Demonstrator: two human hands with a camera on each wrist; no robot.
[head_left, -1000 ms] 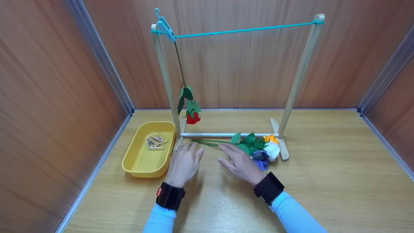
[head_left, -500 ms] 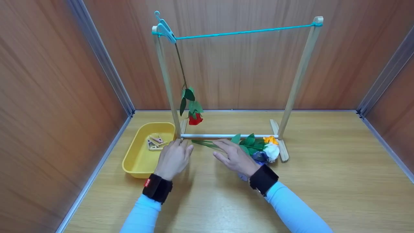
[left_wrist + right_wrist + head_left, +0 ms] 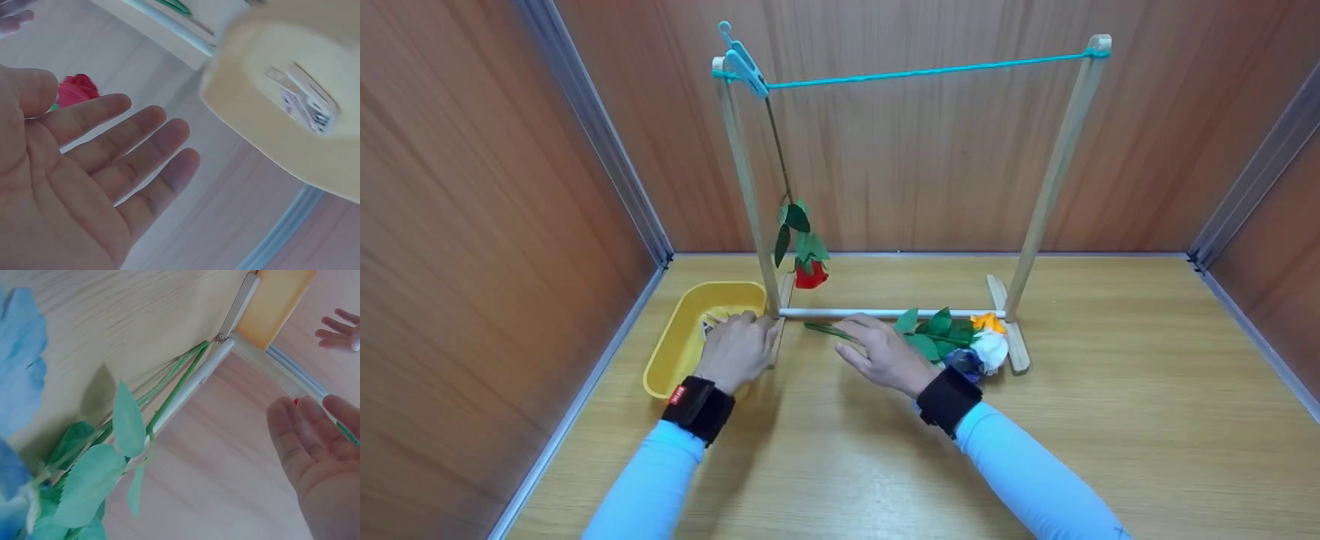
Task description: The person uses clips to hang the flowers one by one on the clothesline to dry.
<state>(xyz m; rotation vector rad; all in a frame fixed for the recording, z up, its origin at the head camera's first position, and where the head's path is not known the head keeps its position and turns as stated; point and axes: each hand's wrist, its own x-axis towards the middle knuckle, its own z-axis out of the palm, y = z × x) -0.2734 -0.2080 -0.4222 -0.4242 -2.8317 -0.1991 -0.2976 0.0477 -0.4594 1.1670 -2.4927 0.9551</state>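
My left hand hovers over the right side of a yellow tub, fingers extended and holding nothing. Small clothespins lie in the tub, partly covered by that hand in the head view. Over the stems of several artificial flowers is my right hand, its fingers loosely bent and empty. Orange, white and blue blooms lie at the right end of the bunch. A red rose hangs head down from a light-blue clothespin.
A turquoise cord runs between the left post and right post of a wooden stand. A white bar joins the posts low down, just behind the flowers. Wood-grain panels enclose the table.
My left hand has moved left from beside the stand's foot to over the tub. My right hand has shifted slightly left along the stems.
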